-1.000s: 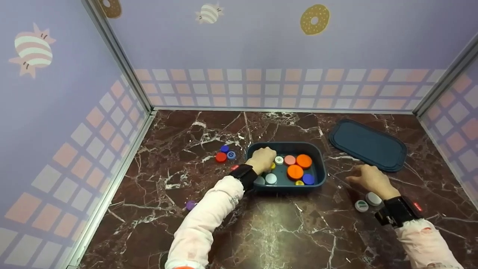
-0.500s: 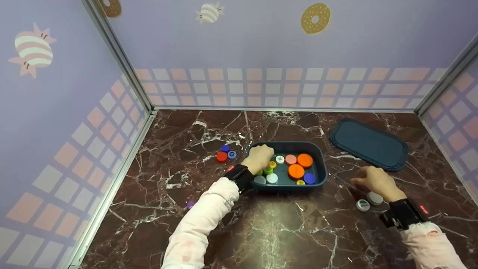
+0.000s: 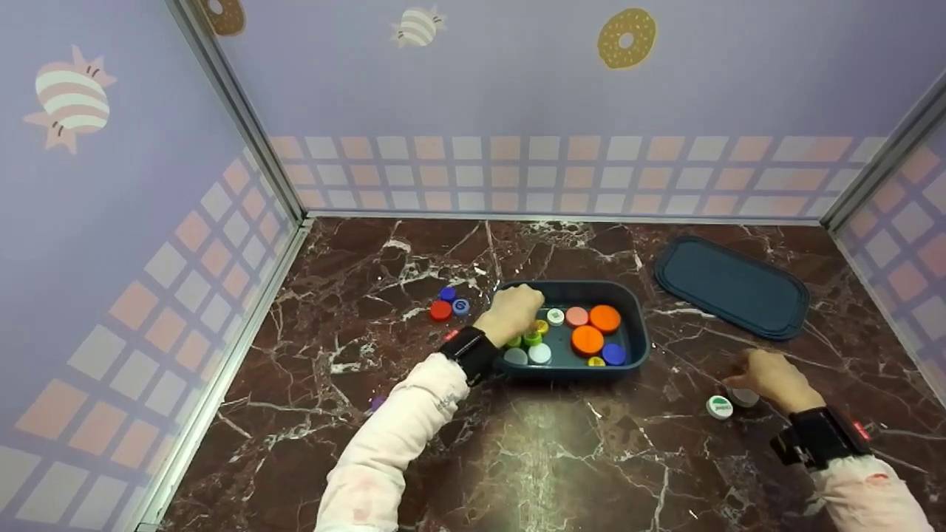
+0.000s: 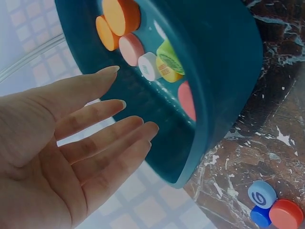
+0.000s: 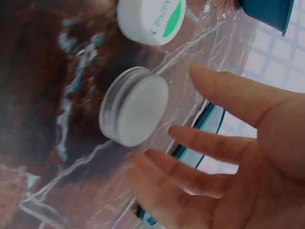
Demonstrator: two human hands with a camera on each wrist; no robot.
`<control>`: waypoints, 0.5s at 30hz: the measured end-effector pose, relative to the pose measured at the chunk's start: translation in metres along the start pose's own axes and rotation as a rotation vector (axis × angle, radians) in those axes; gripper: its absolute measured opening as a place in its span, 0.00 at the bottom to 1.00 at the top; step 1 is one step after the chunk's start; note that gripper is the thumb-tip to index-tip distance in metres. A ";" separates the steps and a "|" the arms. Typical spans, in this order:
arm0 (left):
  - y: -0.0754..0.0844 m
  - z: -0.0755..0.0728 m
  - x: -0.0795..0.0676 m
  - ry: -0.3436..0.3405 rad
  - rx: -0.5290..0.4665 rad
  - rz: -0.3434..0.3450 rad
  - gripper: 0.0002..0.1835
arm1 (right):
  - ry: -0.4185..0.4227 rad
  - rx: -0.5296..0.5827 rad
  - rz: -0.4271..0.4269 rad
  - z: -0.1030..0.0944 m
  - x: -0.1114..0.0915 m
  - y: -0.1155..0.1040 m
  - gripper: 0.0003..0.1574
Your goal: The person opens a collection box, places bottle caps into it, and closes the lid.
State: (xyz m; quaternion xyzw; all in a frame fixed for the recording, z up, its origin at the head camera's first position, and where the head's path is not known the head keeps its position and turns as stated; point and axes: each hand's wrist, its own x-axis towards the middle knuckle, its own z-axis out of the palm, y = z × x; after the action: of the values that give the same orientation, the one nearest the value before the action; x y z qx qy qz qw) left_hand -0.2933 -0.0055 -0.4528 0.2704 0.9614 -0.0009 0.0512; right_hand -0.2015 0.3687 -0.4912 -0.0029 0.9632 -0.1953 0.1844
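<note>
My left hand [image 3: 512, 314] is over the left end of a dark teal box [image 3: 641, 325]. In the left wrist view its fingers are loosely bent with nothing between them. Bottle caps of several colours lie in the box, among them an orange cap [image 3: 587, 340], a pink cap [image 3: 576, 317] and a blue cap [image 3: 613, 355]. At the right, my right hand [image 3: 776, 378] hovers by a plain white cap [image 5: 144, 109], fingers apart and holding nothing. Beside that cap lies a white cap with a green mark [image 3: 719, 407].
A dark teal lid [image 3: 732, 287] lies flat at the back right. Left of the box, a red cap [image 3: 440, 310] sits close to two blue ones, and a purple cap [image 3: 378, 403] is partly hidden by the left sleeve. Patterned walls border the marbled tabletop [image 3: 547, 458].
My right hand has moved right and toward the near edge, closer to the plain white cap. The left hand has shifted only slightly, showing more of the green caps.
</note>
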 end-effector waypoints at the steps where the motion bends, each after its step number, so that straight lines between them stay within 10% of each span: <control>1: 0.000 -0.001 0.000 0.007 -0.005 0.000 0.12 | -0.008 0.014 -0.004 0.000 -0.002 0.001 0.29; 15: -0.019 -0.020 -0.011 0.091 -0.051 -0.065 0.10 | -0.037 0.137 -0.011 0.009 -0.003 -0.005 0.17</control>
State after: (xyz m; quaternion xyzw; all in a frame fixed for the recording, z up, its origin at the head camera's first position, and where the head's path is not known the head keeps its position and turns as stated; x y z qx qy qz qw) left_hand -0.2960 -0.0266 -0.4326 0.2374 0.9707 0.0344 0.0143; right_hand -0.1959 0.3610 -0.4959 0.0005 0.9441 -0.2615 0.2009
